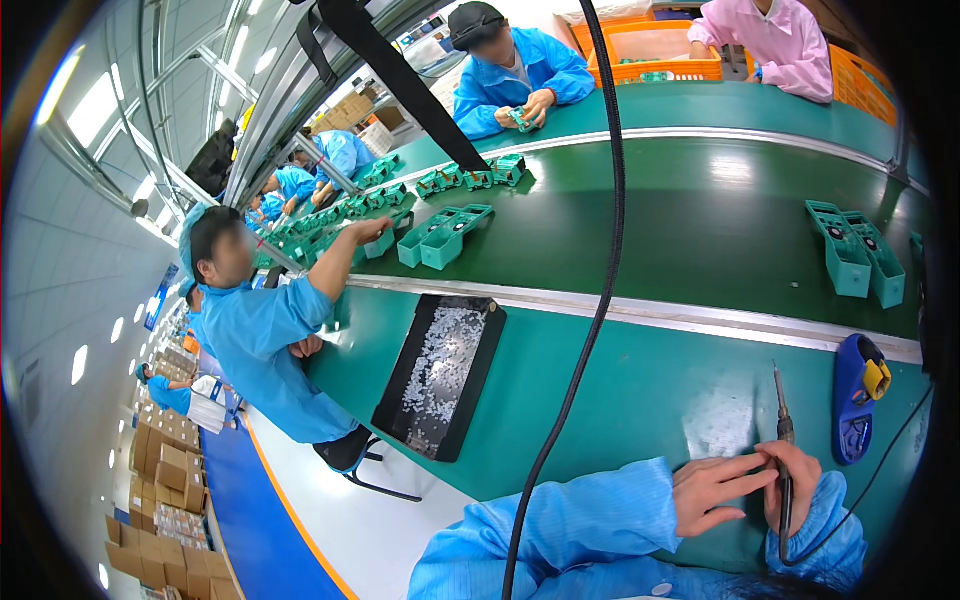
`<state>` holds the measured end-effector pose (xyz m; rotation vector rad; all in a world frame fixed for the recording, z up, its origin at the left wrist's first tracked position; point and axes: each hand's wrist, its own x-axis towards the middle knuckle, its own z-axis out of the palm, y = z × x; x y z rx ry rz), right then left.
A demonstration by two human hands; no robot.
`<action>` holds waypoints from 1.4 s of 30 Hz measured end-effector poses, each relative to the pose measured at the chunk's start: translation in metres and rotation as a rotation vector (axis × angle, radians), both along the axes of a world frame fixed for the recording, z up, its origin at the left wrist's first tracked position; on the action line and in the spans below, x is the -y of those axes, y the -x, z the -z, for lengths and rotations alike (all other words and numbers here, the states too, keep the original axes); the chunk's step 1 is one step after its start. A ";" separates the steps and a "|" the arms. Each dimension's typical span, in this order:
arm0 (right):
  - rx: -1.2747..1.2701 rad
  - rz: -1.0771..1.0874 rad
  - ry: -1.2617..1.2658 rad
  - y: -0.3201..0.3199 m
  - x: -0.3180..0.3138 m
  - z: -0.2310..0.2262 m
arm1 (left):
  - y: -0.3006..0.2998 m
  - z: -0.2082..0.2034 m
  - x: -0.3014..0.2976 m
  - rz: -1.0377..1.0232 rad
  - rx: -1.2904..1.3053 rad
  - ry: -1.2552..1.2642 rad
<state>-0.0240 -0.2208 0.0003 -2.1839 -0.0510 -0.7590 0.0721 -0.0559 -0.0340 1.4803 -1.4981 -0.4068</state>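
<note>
A soldering iron [785,430] stands nearly upright in my right hand [793,478], which is closed round its handle. The metal tip points to the far side and its black cable loops away to the right. My left hand [712,492] lies just left of it with fingers stretched out, the fingertips reaching the right hand beside the handle. Whether they touch the handle itself I cannot tell. To the right of the iron sits a blue soldering iron holder [853,405] with a yellow part on it.
A black tray [480,400] of small whitish pieces stands on the green bench [610,400]. Beyond a metal rail, green housings [850,255] lie on the dark green belt [700,210]. A black cable [590,340] hangs across the view. Co-workers [265,340] in blue work at left and opposite.
</note>
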 end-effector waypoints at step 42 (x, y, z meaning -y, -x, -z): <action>-0.034 -0.018 0.025 0.003 -0.002 -0.008 | 0.001 -0.002 -0.002 -0.028 0.031 -0.036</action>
